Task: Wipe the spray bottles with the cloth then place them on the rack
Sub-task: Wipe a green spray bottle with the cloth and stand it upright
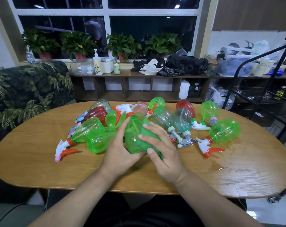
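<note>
Your left hand [121, 151] holds the green spray bottle [132, 138] from below. Its grip curls round the fat end, so the bottle cannot roll while you rub it. The bottle is over the middle of the desk [40, 161], right in front of you. I think it is lifted a little, but I cannot tell for sure. Its white and orange nozzle points away from you, so the trigger is out of the way and the wide side faces the cloth [148, 143].

Your right hand [162, 154] has its grip closed on the green cloth, fingers on top and thumb below. It presses the cloth flat on the bottle's right side.

The other bottles [224, 131] lie on their sides in a heap just behind your hands, close enough to grab the next one. A wet patch [221, 163] shines on the desk to your right, so the bottles are likely damp, and that is why they need a wipe.

The black rack [260, 99] stands past the desk's right end, well apart from your hands. This bottle looks like it is in the wiping step, not ready to go there yet.
</note>
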Demonstrator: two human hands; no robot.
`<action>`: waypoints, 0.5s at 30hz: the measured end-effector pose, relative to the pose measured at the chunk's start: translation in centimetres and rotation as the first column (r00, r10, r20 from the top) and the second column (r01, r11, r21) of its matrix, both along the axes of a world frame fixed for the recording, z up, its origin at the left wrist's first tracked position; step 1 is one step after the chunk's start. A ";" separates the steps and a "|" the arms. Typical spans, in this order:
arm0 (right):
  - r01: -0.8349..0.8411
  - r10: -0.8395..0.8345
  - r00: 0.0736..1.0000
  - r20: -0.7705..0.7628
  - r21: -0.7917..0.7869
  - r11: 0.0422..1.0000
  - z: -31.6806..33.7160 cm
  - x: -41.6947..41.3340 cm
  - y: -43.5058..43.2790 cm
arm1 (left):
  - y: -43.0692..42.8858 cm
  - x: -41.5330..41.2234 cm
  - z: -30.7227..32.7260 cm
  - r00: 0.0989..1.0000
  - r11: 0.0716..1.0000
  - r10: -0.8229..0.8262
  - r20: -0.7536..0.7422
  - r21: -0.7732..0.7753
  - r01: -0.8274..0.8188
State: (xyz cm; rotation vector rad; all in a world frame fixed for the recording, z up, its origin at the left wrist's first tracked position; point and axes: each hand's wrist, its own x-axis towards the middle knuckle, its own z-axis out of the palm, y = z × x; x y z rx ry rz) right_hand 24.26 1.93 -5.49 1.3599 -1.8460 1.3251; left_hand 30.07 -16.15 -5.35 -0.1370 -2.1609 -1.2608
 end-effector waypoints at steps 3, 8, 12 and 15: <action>-0.008 0.010 0.998 0.055 -0.032 0.999 0.1 0.1 0.0 | -0.1 0.1 0.1 1.000 0.999 -0.012 -0.011 -0.036 0.011; 0.022 -0.005 0.977 0.214 -0.078 0.997 0.4 0.0 0.0 | 0.0 0.2 -0.3 0.996 0.982 -0.043 -0.082 -0.188 0.027; 0.017 0.030 0.929 0.369 -0.123 0.992 0.3 -0.5 -0.3 | 0.0 0.2 -0.4 0.990 0.959 -0.096 -0.101 -0.275 0.065; -0.022 0.123 0.854 0.505 -0.202 0.979 0.4 -0.4 -0.3 | 0.2 0.3 -0.3 0.988 0.943 -0.123 -0.093 -0.321 0.087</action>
